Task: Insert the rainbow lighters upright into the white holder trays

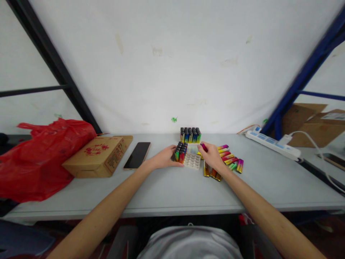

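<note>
A white tray with rows of round holes lies on the table, its left part filled with upright multicoloured lighters with black tops. My left hand is wrapped round the left side of this filled part, thumb in front and fingers behind. Right of the tray, my right hand pinches a purple-red lighter whose lower part is hidden by the fingers. Beneath and beside that hand, loose lighters in gold, pink, purple and green lie in a pile. Behind the tray stands another block of upright lighters.
A black-screened phone lies left of my left hand. Further left are a brown cardboard box and a red plastic bag. At the right, a white power strip with a plugged-in cable lies along the table. A wall stands behind.
</note>
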Demonstrator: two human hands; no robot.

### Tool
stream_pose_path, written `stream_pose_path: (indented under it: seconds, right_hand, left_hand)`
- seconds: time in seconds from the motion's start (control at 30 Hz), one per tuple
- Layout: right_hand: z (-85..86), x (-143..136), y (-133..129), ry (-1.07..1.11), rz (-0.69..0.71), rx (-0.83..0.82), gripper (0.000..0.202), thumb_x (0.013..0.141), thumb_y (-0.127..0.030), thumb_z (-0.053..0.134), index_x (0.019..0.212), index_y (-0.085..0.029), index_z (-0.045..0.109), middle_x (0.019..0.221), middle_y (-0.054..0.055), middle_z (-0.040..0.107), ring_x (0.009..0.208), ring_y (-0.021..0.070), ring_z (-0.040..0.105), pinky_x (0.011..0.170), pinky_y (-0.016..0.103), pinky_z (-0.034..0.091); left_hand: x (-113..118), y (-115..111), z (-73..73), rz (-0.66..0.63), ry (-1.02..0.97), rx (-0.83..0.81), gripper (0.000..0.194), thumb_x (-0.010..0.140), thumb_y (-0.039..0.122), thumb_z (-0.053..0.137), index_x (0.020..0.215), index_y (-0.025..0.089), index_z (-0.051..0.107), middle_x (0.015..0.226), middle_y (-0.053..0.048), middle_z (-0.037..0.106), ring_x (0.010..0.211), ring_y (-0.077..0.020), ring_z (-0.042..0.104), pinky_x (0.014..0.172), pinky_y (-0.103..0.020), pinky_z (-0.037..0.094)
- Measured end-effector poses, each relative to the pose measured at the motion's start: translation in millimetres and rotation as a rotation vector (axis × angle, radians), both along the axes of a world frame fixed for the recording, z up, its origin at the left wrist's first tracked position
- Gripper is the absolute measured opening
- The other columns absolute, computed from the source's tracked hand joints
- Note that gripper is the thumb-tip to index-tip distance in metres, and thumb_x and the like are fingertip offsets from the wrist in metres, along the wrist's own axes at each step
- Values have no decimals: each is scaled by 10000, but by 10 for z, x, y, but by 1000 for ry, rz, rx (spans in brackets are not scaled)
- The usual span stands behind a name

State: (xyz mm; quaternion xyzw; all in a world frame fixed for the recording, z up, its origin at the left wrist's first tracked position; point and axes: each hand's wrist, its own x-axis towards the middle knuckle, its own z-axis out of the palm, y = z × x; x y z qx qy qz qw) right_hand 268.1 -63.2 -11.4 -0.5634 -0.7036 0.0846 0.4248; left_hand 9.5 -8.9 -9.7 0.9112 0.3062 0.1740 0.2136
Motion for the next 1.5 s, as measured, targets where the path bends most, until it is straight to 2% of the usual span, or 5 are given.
stream_pose_path:
  seconds: [0.33, 0.53, 1.17, 1.33, 1.5]
  right_hand:
    - [38, -6, 8, -85, 183, 59, 333, 1050, -446, 394, 825, -235, 518, 897, 67, 612, 843, 212, 575, 780, 322, 448]
    - [28, -26, -8, -82, 139, -39, 376, 1058, -499, 402, 819, -236, 526, 718, 7, 631, 664, 187, 569, 652, 290, 386]
    - [-98, -120, 147, -346, 206, -31, 143, 1023, -281, 557, 963, -177, 634, 900, 102, 710, 805, 216, 639, 750, 307, 459]
    - [2, 60, 111, -332, 283, 18, 256, 1049, -356, 504, 1082, -186, 692, 1067, 120, 741, 1009, 248, 670, 918, 363, 491]
    - [99, 470, 134, -341, 157, 35, 250, 1016, -292, 522, 1074, -173, 734, 1028, 124, 760, 961, 262, 692, 916, 401, 512]
  left_hand:
    - [4, -3, 1, 4, -13, -6, 731, 749, 622, 808, 1304, 169, 662, 1354, -150, 625, 1264, -357, 584, 1157, -458, 427]
    - [-1, 11, -24, 13, -16, -2, 763, 742, 639, 804, 1325, 172, 645, 1355, -150, 621, 1256, -352, 592, 1153, -449, 434]
    - [1, 7, -12, 8, -17, -1, 733, 741, 639, 802, 1296, 182, 660, 1358, -140, 621, 1256, -356, 588, 1151, -457, 435]
    - [0, 3, -10, 8, -6, 8, 741, 747, 636, 801, 1294, 158, 658, 1346, -151, 622, 1249, -356, 595, 1143, -444, 442]
    - [-10, 9, -33, 24, -11, -2, 821, 737, 638, 810, 1355, 133, 616, 1390, -166, 601, 1273, -355, 587, 1158, -423, 427]
